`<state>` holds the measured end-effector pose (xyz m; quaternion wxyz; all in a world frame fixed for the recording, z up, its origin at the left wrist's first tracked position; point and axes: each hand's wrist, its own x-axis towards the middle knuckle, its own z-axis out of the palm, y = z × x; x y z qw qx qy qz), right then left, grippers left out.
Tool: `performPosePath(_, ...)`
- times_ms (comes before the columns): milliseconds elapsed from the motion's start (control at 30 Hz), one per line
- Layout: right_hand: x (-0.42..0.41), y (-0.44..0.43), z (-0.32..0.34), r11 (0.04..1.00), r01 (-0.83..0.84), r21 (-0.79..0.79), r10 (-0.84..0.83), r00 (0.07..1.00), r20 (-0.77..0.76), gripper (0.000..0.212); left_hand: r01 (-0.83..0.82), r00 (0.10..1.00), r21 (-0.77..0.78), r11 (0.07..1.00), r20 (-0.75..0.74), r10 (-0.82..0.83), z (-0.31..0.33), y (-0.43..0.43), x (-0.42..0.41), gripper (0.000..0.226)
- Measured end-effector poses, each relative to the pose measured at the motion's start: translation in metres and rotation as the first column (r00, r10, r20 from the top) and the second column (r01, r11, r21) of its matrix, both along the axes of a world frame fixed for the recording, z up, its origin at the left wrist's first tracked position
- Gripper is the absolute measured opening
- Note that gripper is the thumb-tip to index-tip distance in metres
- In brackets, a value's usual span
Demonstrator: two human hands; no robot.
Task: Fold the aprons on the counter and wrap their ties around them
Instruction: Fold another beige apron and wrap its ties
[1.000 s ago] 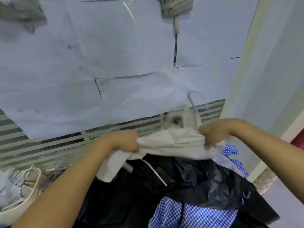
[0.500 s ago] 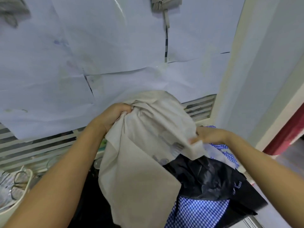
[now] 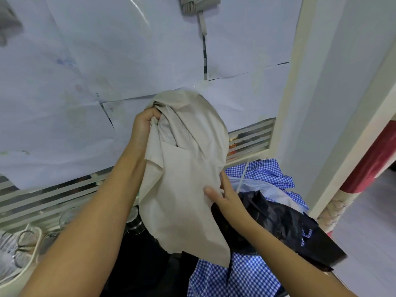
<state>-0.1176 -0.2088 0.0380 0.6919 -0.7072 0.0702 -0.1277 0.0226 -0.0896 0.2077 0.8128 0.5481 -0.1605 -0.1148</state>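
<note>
Both your hands hold the beige apron: left hand fists its bunched top, right hand pinches its edge. It looks limp and light, so grip the corners.

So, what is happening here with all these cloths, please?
A person is holding up a beige apron. The left hand grips its bunched top, raised high, and the right hand pinches its side edge lower down. The apron hangs loose and crumpled, not yet folded, and no tie is wrapped around it. Under it lie a black cloth and a blue checked cloth, both unfolded.
</note>
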Motion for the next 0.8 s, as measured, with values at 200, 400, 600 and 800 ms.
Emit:
performPosePath(200, 0.025, -0.021, 0.024, 0.996, 0.026, -0.080, -0.050, 0.949, -0.311, 0.039, 0.087, 0.996, 0.032, 0.996, -0.027, -0.087, -0.002, 0.007, -0.001, 0.060)
performPosePath(400, 0.034, -0.129, 0.070, 0.906, 0.279, 0.319, -0.172, 0.930, -0.326, 0.018, 0.179, 0.980, 0.328, 0.928, -0.139, -0.140, -0.023, 0.020, -0.019, 0.054)
performPosePath(600, 0.061, -0.138, 0.191, 0.784, 0.578, -0.227, -0.495, 0.802, 0.333, 0.030, 0.546, 0.821, 0.433, 0.717, -0.445, -0.357, -0.084, -0.002, -0.053, 0.016)
performPosePath(800, 0.128, -0.016, 0.187, 0.739, 0.061, -0.671, 0.136, 0.962, 0.238, 0.016, 0.717, 0.691, 0.514, 0.471, -0.613, -0.382, -0.160, 0.016, -0.071, 0.036)
